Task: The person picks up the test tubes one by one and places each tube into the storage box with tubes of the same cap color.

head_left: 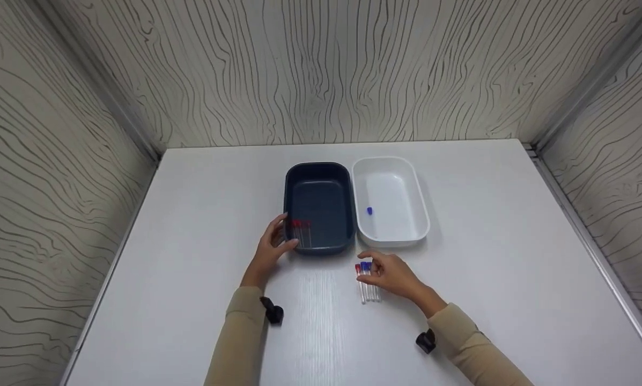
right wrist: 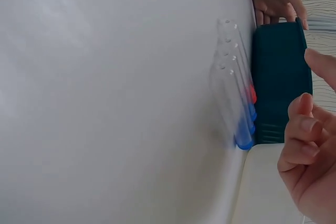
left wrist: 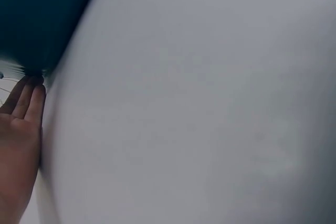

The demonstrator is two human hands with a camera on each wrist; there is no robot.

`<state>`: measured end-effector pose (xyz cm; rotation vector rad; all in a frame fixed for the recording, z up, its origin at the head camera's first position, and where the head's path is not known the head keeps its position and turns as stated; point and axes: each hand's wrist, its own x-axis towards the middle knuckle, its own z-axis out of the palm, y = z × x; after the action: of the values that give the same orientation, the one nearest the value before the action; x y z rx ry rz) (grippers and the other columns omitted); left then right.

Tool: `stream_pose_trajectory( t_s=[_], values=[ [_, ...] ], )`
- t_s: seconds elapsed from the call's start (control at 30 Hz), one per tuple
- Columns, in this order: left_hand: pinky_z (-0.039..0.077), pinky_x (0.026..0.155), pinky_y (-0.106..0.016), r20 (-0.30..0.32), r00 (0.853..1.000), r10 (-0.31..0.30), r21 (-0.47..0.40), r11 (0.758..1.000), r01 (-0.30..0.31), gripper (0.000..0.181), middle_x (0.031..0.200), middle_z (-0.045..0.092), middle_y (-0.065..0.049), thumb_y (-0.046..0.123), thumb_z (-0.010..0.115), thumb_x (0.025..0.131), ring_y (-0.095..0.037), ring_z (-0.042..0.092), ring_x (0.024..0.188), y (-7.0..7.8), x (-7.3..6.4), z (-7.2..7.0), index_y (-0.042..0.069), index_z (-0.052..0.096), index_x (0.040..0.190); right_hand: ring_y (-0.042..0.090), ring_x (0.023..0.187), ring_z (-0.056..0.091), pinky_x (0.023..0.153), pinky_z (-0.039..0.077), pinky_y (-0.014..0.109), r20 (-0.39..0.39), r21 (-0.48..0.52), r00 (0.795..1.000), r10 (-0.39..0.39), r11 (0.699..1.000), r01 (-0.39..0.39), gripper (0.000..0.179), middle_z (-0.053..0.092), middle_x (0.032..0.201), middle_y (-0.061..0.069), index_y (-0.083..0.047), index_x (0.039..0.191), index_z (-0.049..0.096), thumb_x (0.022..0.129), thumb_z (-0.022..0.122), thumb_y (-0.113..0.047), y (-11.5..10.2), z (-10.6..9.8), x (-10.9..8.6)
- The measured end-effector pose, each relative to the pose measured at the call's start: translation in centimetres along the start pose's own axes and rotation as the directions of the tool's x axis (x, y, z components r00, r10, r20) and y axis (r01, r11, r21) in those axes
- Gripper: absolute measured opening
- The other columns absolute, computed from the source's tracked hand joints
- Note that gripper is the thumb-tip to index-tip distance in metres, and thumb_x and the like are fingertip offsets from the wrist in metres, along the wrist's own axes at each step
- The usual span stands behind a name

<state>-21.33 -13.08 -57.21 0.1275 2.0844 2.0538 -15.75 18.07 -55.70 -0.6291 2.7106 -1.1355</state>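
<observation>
My left hand (head_left: 270, 249) holds the near left corner of a dark blue tray (head_left: 321, 250), thumb at the rim and fingers along the outer side. Inside that tray lie several clear test tubes with red caps (head_left: 297, 223). My right hand (head_left: 393, 273) hovers over a row of capped test tubes (right wrist: 231, 82) on the table, thumb and index finger apart, nothing between them. One tube in the row has a red cap (head_left: 358, 267); the others have blue caps (right wrist: 244, 135). In the right wrist view, the row stands apart from the fingertips.
A white tray (head_left: 421, 214) stands against the right side of the dark blue one, with a blue cap (head_left: 369, 210) showing inside. Wood-patterned panels (head_left: 321, 75) enclose the white table (head_left: 192, 214) at the back and both sides.
</observation>
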Motion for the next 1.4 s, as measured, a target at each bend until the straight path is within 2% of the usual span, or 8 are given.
stream_pose_trajectory(
  t_s=[0.23, 0.4, 0.57, 0.73, 1.0, 1.23, 1.4],
  values=[
    [0.028, 0.121, -0.05, 0.008, 1.0, -0.003, 0.004, 1.0, 0.003, 0.077, 0.154, 0.034, -0.021, 0.015, 0.073, 0.085, -0.037, 0.036, 0.144, 0.3, 0.0, 0.0, 0.015, 0.032, 0.15, -0.002, 0.054, 0.036, 0.051, 0.031, 0.015, 0.07, -0.092, 0.996, 0.047, 0.995, -0.041, 0.062, 0.052, 0.061, -0.005, -0.008, 0.126, 0.059, 0.075, 0.081, -0.035, 0.5, 0.0, -0.7],
    [0.027, 0.122, -0.045, 0.01, 1.0, 0.006, -0.009, 1.0, -0.006, 0.078, 0.154, 0.034, -0.021, 0.015, 0.073, 0.085, -0.035, 0.034, 0.145, 0.1, 0.1, 0.0, 0.016, 0.032, 0.15, 0.001, 0.056, 0.036, 0.052, 0.029, 0.016, 0.104, -0.168, 0.991, 0.087, 0.983, -0.069, 0.072, 0.049, 0.06, -0.008, -0.012, 0.13, 0.056, 0.07, 0.084, -0.039, 0.1, 0.1, -0.8],
    [0.026, 0.123, -0.045, 0.006, 1.0, 0.0, -0.022, 1.0, 0.001, 0.079, 0.155, 0.034, -0.02, 0.014, 0.074, 0.084, -0.034, 0.033, 0.146, -0.1, 0.1, 0.0, 0.017, 0.032, 0.15, 0.005, 0.058, 0.037, 0.053, 0.027, 0.018, 0.156, -0.207, 0.976, 0.155, 0.971, -0.121, 0.083, 0.043, 0.062, -0.01, -0.017, 0.136, 0.052, 0.064, 0.087, -0.041, -0.5, 0.2, -0.6],
    [0.027, 0.122, -0.046, 0.005, 0.999, -0.032, -0.042, 0.999, 0.033, 0.077, 0.155, 0.035, -0.018, 0.014, 0.073, 0.085, -0.033, 0.033, 0.146, -0.2, 0.1, 0.0, 0.021, 0.033, 0.15, 0.008, 0.058, 0.038, 0.053, 0.029, 0.02, 0.194, -0.207, 0.958, 0.213, 0.963, -0.172, 0.092, 0.043, 0.062, -0.008, -0.02, 0.141, 0.047, 0.062, 0.089, -0.04, -0.7, 0.1, -0.5],
    [0.027, 0.122, -0.045, 0.003, 0.999, -0.041, -0.032, 0.999, 0.041, 0.077, 0.154, 0.037, -0.017, 0.017, 0.074, 0.084, -0.032, 0.034, 0.146, -0.3, 0.1, -0.1, 0.022, 0.034, 0.15, 0.012, 0.068, 0.042, 0.061, 0.035, 0.025, 0.211, -0.26, 0.961, 0.178, 0.958, -0.121, 0.099, 0.05, 0.07, -0.003, -0.016, 0.141, 0.046, 0.055, 0.092, -0.034, -0.7, 0.4, -0.5],
    [0.027, 0.122, -0.046, 0.009, 0.999, -0.049, -0.026, 0.998, 0.049, 0.077, 0.155, 0.035, -0.017, 0.017, 0.074, 0.084, -0.033, 0.033, 0.146, -0.3, 0.1, -0.3, 0.022, 0.034, 0.15, 0.014, 0.072, 0.047, 0.066, 0.041, 0.031, 0.216, -0.275, 0.952, 0.216, 0.949, -0.153, 0.096, 0.058, 0.079, 0.001, -0.016, 0.14, 0.046, 0.057, 0.092, -0.031, -0.8, 0.9, -0.3],
    [0.025, 0.123, -0.046, 0.014, 0.999, -0.044, -0.055, 0.998, 0.045, 0.077, 0.157, 0.032, -0.016, 0.017, 0.073, 0.085, -0.033, 0.03, 0.148, -0.7, 0.2, -0.2, 0.023, 0.033, 0.15, 0.013, 0.068, 0.045, 0.061, 0.04, 0.029, 0.206, -0.287, 0.961, 0.182, 0.951, -0.119, 0.094, 0.056, 0.073, 0.0, -0.015, 0.139, 0.048, 0.056, 0.091, -0.029, -0.7, 1.0, -0.3]
  ],
)
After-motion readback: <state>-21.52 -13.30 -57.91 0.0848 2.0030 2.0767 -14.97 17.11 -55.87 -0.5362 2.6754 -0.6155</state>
